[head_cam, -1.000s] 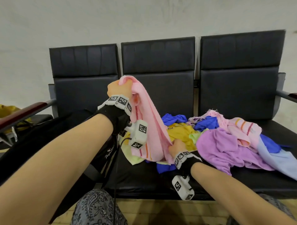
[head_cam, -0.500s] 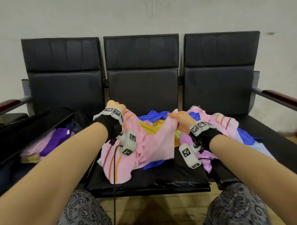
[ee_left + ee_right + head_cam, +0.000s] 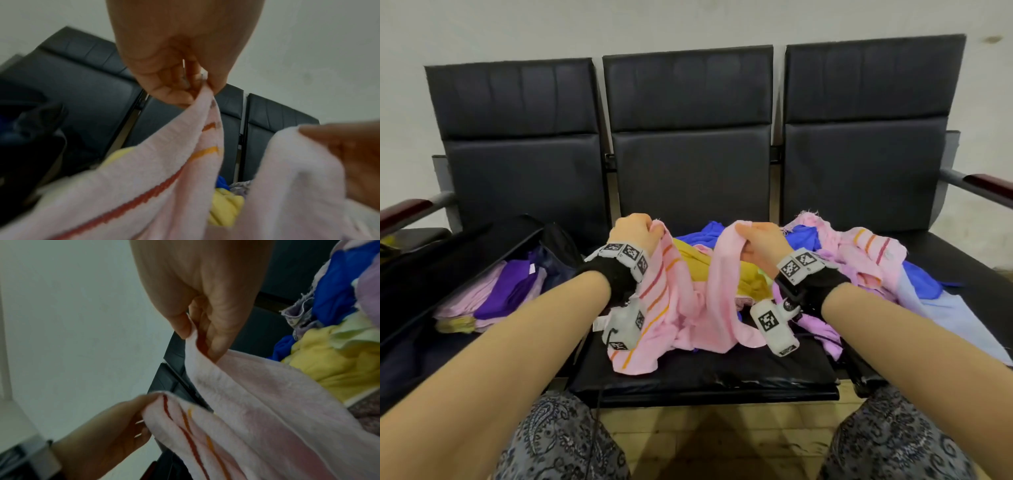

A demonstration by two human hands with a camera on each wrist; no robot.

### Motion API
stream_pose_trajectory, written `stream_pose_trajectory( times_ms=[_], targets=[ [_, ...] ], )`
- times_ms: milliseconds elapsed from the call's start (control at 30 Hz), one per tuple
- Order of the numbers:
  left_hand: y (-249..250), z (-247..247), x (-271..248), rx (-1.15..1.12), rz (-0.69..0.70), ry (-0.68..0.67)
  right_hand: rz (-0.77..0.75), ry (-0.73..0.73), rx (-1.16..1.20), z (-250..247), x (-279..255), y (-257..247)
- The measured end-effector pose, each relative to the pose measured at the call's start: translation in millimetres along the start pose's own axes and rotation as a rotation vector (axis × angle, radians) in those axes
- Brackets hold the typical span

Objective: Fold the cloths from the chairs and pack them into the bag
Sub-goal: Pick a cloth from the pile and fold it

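A pink cloth with red and orange stripes [image 3: 671, 308] [image 3: 144, 186] [image 3: 257, 402] hangs over the middle black seat. My left hand [image 3: 635, 229] [image 3: 185, 78] pinches its striped corner. My right hand [image 3: 758, 240] [image 3: 197, 331] pinches another plain pink corner a little to the right. The cloth sags between both hands onto the seat. An open black bag [image 3: 421, 274] lies on the left seat with folded purple and pink cloths [image 3: 496, 291] inside. A loose pile of cloths [image 3: 859, 267] covers the middle and right seats behind and beside my hands.
Three joined black chairs [image 3: 688, 171] stand against a pale wall. Armrests with dark red tops [image 3: 993, 185] stick out at both ends. The front of the middle seat [image 3: 705, 377] is bare cushion. My knees in patterned trousers [image 3: 558, 442] are just before the seat edge.
The pink cloth came down from head height to over the middle seat. My right hand moved up from the pile and took a corner; both hands now hold it up, slightly higher than before.
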State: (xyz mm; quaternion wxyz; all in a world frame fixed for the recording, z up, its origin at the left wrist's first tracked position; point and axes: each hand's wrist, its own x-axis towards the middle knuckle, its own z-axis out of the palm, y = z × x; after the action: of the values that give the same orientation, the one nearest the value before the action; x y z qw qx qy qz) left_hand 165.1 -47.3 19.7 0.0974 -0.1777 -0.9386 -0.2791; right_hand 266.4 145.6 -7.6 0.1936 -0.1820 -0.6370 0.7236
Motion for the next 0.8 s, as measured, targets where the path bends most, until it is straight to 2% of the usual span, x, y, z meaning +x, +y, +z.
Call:
stream_pose_trajectory(
  times_ms=[167, 300, 367, 500, 633, 800],
  targets=[
    [12.5, 18.1, -5.8, -0.287, -0.147, -0.138, 0.080, -0.104, -0.046, 15.0, -8.8, 12.4],
    [29.1, 34.4, -15.5, -0.465, -0.054, -0.270, 0.063, -0.211, -0.132, 23.8, -13.6, 16.9],
    [37.2, 42.8, -23.2, -0.534, 0.019, -0.261, 0.021, -0.222, -0.152, 26.0, -17.5, 16.4],
    [44.1, 52.0, -31.7, -0.583, 0.138, -0.147, -0.027, -0.211, -0.084, 24.6, -20.4, 14.7],
    [42.6, 49.0, -36.7, -0.604, 0.216, -0.179, 0.000, -0.206, -0.012, 18.4, -18.3, 13.6],
    [40.2, 50.2, -40.1, -0.574, 0.257, -0.188, 0.028, -0.193, -0.029, 18.0, -17.4, 13.4]
  ],
)
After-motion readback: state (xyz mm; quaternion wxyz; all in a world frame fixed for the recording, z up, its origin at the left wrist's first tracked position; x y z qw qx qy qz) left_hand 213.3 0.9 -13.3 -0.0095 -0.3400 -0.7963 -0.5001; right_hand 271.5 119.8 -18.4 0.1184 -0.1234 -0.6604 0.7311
